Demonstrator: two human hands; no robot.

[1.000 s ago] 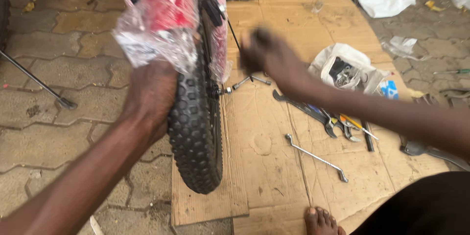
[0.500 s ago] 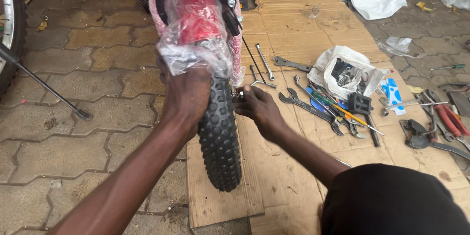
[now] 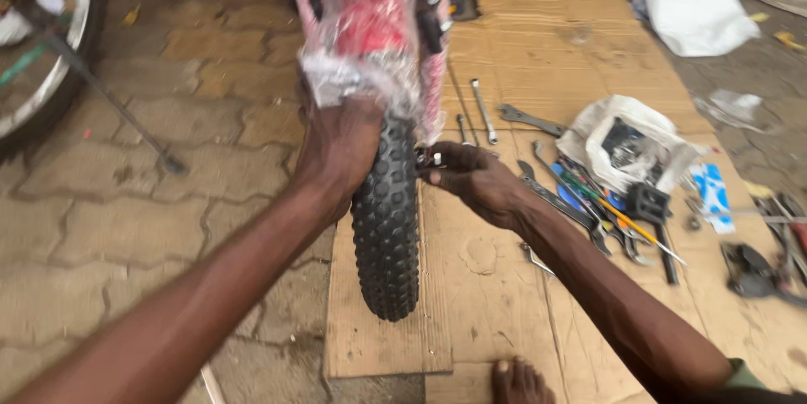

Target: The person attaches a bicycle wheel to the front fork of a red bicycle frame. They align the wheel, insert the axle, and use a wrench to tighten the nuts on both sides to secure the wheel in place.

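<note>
Closing in now: the right hand (image 3: 475, 175), which a second ago was swinging blurred through the air above the cardboard, has come down beside the knobby black tyre (image 3: 385, 227) and settled at the axle end. Its fingertips are pinched together on a small metal fitting (image 3: 429, 158) at the hub; whether that is a nut or a bolt head I cannot tell. The left hand (image 3: 340, 147) stays where it was, wrapped over the top of the wheel from the other side, fingers closed on the tyre and the crinkled clear plastic wrap (image 3: 357, 76) that covers the red frame (image 3: 370, 9). So the reaching is over and the fine finger work at the hub has begun, with the wheel braced upright.

The wheel stands on a flattened sheet of corrugated cardboard (image 3: 546, 51), brown and creased, laid over rough paving stones (image 3: 126, 202). The tyre's rubber is matt and studded with blocky lugs. Just right of the working hand lie bright steel spanners (image 3: 483, 110), screwdrivers (image 3: 605, 202) with coloured handles and a torn white plastic bag (image 3: 630, 139) of small parts.
</note>
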